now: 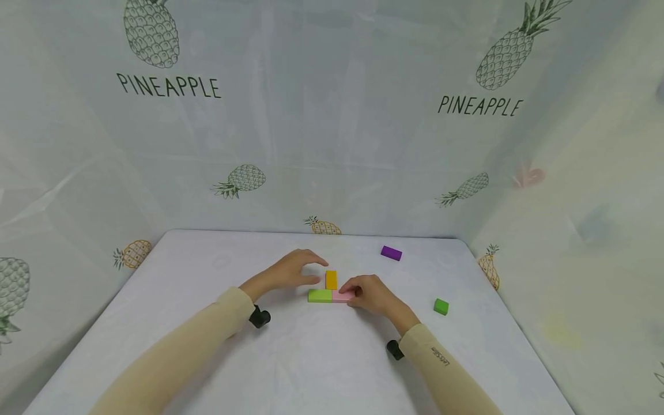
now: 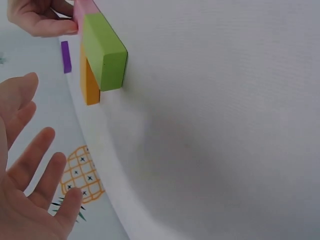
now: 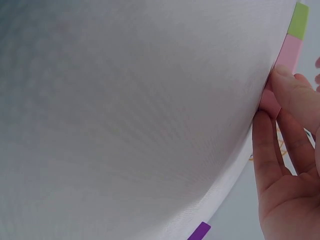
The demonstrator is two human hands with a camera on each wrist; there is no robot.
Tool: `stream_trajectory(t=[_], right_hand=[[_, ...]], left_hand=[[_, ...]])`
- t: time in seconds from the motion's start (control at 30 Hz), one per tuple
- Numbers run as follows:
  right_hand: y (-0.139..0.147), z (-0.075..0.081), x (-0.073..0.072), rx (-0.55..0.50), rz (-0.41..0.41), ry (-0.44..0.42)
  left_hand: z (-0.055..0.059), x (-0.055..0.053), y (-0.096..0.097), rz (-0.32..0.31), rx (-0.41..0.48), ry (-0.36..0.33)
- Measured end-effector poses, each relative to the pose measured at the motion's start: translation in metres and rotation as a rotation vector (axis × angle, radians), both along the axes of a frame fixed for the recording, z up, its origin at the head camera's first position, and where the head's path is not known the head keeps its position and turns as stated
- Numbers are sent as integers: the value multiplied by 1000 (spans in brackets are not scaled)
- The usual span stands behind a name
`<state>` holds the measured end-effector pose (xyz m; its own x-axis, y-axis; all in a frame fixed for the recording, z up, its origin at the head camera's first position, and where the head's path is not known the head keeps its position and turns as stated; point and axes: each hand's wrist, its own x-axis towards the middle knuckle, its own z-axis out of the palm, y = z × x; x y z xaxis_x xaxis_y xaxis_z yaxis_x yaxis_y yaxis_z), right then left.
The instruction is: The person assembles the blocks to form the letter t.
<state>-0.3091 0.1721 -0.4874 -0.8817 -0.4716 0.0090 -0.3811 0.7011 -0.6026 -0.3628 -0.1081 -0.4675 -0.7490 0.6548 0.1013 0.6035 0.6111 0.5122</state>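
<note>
A pink block [image 1: 341, 296] lies end to end with a light green block [image 1: 320, 295] on the white table. My right hand [image 1: 370, 293] holds the pink block at its right end, and the right wrist view shows thumb and fingers around that end of the pink block [image 3: 288, 52]. Just behind the row stands an orange block [image 1: 331, 280], its near end at the seam between the two. To its left, my left hand [image 1: 294, 270] is spread with nothing between thumb and fingers. The left wrist view shows this hand [image 2: 35, 170] apart from the green block [image 2: 106, 50].
A purple block [image 1: 391, 253] lies toward the back right of the table [image 1: 249, 369]. Further right and nearer sits a small green block [image 1: 441, 306]. A curtain printed with pineapples [image 1: 332, 127] hangs behind the table's back edge.
</note>
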Motion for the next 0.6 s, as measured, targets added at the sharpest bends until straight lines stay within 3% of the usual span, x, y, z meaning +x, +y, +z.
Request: stream_trajectory(t=[0.6], right_hand=[[-1, -2, -1, -16, -15, -15]], left_hand=[[7, 24, -35, 102, 39, 38]])
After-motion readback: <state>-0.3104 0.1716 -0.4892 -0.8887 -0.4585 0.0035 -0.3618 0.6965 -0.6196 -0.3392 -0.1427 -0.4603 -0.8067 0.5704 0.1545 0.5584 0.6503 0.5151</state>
